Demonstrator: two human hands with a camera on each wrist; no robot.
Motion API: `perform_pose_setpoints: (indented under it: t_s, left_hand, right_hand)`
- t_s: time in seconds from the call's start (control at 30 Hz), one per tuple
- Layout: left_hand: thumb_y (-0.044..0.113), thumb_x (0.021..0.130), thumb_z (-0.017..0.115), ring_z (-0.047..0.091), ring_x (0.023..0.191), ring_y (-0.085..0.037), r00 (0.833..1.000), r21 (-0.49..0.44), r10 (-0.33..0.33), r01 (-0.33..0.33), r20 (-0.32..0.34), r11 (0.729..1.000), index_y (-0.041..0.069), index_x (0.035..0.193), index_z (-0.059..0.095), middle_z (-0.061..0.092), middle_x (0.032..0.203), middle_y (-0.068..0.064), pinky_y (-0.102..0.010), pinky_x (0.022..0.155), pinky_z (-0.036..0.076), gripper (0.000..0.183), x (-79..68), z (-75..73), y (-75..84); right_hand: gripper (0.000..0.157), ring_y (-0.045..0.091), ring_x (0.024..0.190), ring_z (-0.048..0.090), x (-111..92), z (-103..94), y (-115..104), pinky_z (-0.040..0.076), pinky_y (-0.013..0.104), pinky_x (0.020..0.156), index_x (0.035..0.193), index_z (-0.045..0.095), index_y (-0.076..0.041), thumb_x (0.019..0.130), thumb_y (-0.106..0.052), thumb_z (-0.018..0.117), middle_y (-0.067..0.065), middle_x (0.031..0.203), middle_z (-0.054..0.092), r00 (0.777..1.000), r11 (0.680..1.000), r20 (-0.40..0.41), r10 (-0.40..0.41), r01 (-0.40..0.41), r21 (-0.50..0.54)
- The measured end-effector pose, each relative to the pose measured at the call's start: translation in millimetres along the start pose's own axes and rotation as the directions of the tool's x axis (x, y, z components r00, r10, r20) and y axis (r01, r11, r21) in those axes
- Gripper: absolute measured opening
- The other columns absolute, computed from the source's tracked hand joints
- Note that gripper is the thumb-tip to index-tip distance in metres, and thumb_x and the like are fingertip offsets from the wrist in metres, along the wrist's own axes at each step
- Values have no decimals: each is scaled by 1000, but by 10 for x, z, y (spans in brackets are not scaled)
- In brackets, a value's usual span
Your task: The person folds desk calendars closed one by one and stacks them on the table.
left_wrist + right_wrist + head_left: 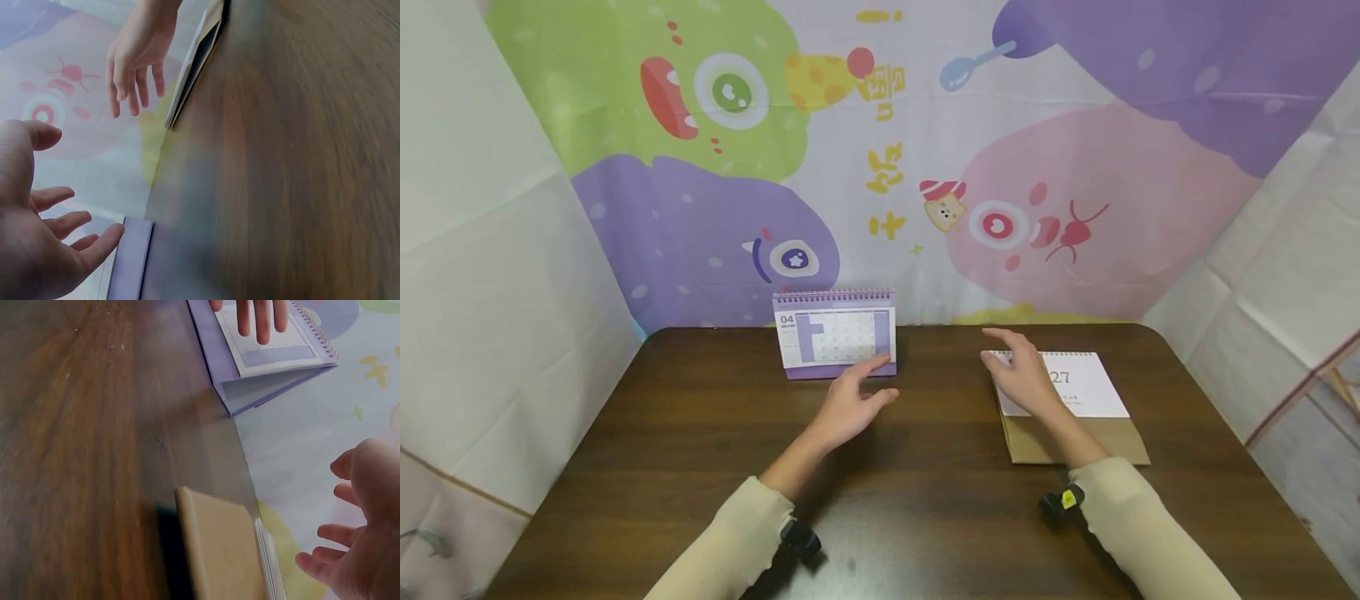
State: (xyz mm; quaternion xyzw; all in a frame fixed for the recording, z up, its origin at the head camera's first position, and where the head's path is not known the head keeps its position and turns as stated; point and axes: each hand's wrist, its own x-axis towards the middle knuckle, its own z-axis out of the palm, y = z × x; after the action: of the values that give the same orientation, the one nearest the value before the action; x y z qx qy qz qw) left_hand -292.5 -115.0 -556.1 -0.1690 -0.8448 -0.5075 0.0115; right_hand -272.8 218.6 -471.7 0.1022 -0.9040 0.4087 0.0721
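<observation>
A purple spiral-bound desk calendar [842, 337], its page marked 04, stands upright at the back of the table. My left hand [848, 407] is in front of its lower right corner, fingers spread and thumb apart, gripping nothing. To the right, a desk calendar with a white page and a brown card base [1045, 442] leans back, showing 27. Over its upper left part is my right hand [1024, 379], hiding some of the page. In the right wrist view, the right hand's fingers [334, 534] are loosely bent beside the brown calendar [225, 544] and hold nothing.
Both calendars stand on a dark brown wooden table [925, 500]. Behind its back edge hangs a cloth [910, 283] printed with cartoon monsters. White sheets [490, 250] hang at the sides. Each wrist wears a small black camera [801, 542].
</observation>
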Motion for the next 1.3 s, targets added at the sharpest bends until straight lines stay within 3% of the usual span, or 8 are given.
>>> perform_pose_setpoints:
  t_s: [0.03,0.23,0.27,0.43,0.67,0.77,1.07,1.3]
  left_hand:
    - [41,100,85,57,158,-20,1000,1,-6,6,-9,1000,33,160,64,59,172,6,-33,104,67,64,-16,-34,-21]
    - [25,103,79,53,161,-39,998,-15,9,-10,-63,1000,9,159,64,55,173,-16,-45,110,65,60,-418,-402,616]
    - [26,104,79,54,161,-39,997,-16,16,-17,-76,1000,9,159,64,55,173,-17,-44,109,66,60,-449,-447,610]
    - [42,101,84,60,156,-28,988,18,55,-53,-142,998,23,157,68,60,170,-7,-31,97,69,61,-342,-534,-53]
    - [22,103,78,52,160,-46,985,38,-108,114,-136,993,6,159,62,55,172,-21,-57,111,64,60,-685,-873,688]
    - [19,107,76,49,164,-42,978,56,-153,162,-144,985,6,161,60,54,173,-19,-58,114,61,58,-765,-969,786]
    - [21,105,75,49,162,-47,970,70,-111,129,-215,989,6,159,62,58,167,-22,-64,118,57,58,-741,-1073,670]
    - [33,98,84,64,127,-33,915,65,-17,47,-404,997,16,144,75,72,136,-16,-51,112,48,50,-560,-1094,175]
  right_hand:
    - [51,55,156,49,13,15,-2,45,75,123,163,56,-6,115,-24,62,29,169,53,1000,1000,4,-7,7,1]
    - [54,57,156,49,96,138,69,42,79,124,165,54,-7,116,-30,60,30,169,52,999,999,26,-41,41,2]
    - [54,57,156,49,98,152,61,43,79,123,165,53,-7,116,-30,60,30,170,51,999,999,29,-40,40,5]
    - [53,56,148,56,81,179,-84,51,73,117,165,53,-5,116,-24,61,31,168,52,999,1000,33,-25,24,18]
    - [53,53,153,54,123,246,-157,52,67,123,165,53,-6,115,-24,61,28,168,52,1000,999,27,-11,9,53]
    - [54,52,155,52,137,260,-192,51,66,124,165,52,-7,116,-25,61,27,170,51,999,998,39,1,-4,69]
    - [53,51,153,56,188,371,-268,58,60,120,165,54,-11,115,-26,62,25,171,51,999,994,43,1,-6,106]
    - [53,51,148,62,256,455,-362,58,62,118,165,56,-15,115,-29,63,21,175,48,1000,986,22,9,-13,167]
